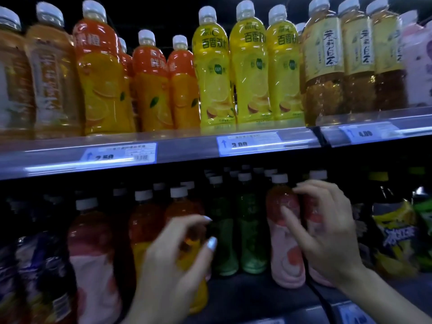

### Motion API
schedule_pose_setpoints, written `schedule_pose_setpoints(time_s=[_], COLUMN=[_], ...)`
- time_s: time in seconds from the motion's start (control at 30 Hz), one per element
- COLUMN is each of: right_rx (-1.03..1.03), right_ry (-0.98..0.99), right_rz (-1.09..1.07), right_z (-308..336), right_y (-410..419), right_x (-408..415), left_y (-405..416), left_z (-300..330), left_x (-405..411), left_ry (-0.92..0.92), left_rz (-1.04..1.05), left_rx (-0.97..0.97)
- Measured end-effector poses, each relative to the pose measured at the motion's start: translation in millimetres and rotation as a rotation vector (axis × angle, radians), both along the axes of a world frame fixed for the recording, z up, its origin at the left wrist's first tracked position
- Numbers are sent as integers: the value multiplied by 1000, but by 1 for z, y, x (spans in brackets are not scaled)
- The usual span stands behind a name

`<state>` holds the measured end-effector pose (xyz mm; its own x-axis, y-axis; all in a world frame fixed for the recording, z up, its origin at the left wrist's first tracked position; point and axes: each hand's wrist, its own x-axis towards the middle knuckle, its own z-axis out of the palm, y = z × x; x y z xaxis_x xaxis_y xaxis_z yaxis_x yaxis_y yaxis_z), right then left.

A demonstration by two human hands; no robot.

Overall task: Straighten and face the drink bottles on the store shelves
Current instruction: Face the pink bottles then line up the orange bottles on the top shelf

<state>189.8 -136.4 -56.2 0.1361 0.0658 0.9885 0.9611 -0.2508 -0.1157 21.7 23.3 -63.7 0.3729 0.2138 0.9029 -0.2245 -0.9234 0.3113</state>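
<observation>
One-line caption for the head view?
Left hand grips orange bottle, right hand holds pink bottle on lower shelf.

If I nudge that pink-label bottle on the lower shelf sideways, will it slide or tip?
The pink-label bottle looks tall, narrow and full, so a push high up probably tips it. The right hand holds it near the shoulder; its smooth wrap may slip.

Upper shelf orange bottles (102,73): orange-red labels, orange-slice pattern, white caps
Upper shelf yellow bottles (247,66): bright yellow, dark lettering, white caps
Tea bottles (323,66): pale yellow labels, amber liquid
Price tags (119,152): white, blue-edged
Lower shelf pink bottle (286,242): red top, pink-and-white swirl
Green bottles (251,230): dark green
Nails (211,243): silvery blue
</observation>
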Motion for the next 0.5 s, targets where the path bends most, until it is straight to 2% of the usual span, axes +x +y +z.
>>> schedule_pose_setpoints(time_s=[0.1, 0.2, 0.37, 0.5], right_rx=[-56, -60, -106, -165], right_ry=[258, 412, 784, 824], right_rz=[-51, -85, 105, 126], right_z=[-24, -34, -41, -52], right_y=[-18, -32, -34, -36], right_x=[28, 46, 62, 69], left_y=[-5, -24, -49, -50], left_z=[-14, -20, -32, -48], left_x=[29, 74, 132, 143], left_ry=[265, 453, 479, 512], left_rz=[-160, -223, -165, -98], left_rx=[-178, -322, -427, -464])
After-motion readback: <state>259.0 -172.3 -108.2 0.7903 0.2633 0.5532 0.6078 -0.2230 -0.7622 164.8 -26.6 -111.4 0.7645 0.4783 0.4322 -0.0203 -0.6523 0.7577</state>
